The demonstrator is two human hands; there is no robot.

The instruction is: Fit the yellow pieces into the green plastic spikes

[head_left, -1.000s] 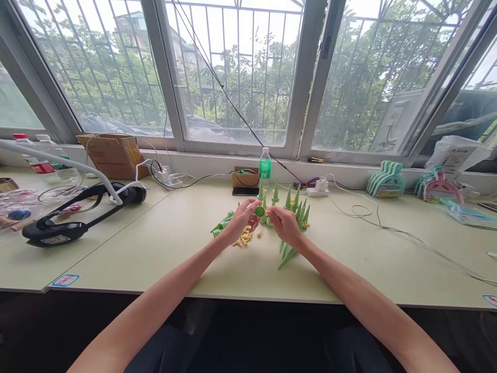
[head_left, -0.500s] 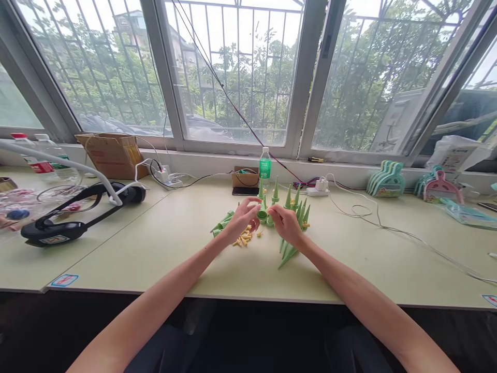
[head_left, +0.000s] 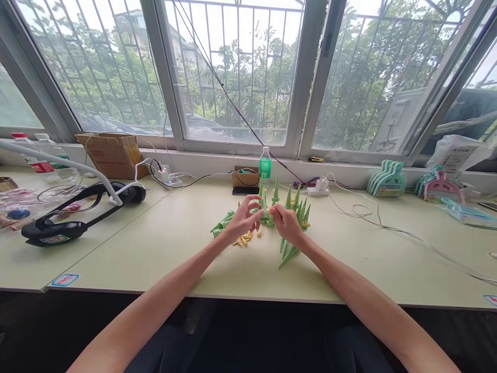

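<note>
My left hand [head_left: 244, 216] is closed at the fingertips on a green plastic watering spike [head_left: 264, 209], which stands close to upright, tip up. Beside it, my right hand [head_left: 286, 221] is pinched, with a small yellow piece [head_left: 271, 209] showing at its fingertips near the spike's side. Below my left hand lies a heap of yellow plastic pieces [head_left: 244, 240]. More green parts [head_left: 220, 226] lie left of that hand. Several green spikes [head_left: 289, 255] lie or stand around my right hand, some with yellow pieces on them.
A green-labelled bottle [head_left: 265, 165], a small cardboard box [head_left: 244, 178] and a phone [head_left: 245, 191] are behind my hands. A black headset [head_left: 83, 217] lies at left. White cables [head_left: 378, 220] cross the right side, near green dustpan-like items [head_left: 386, 180].
The green spike in my left hand has turned: its open base faced me before, and now its side shows. My right hand has barely moved.
</note>
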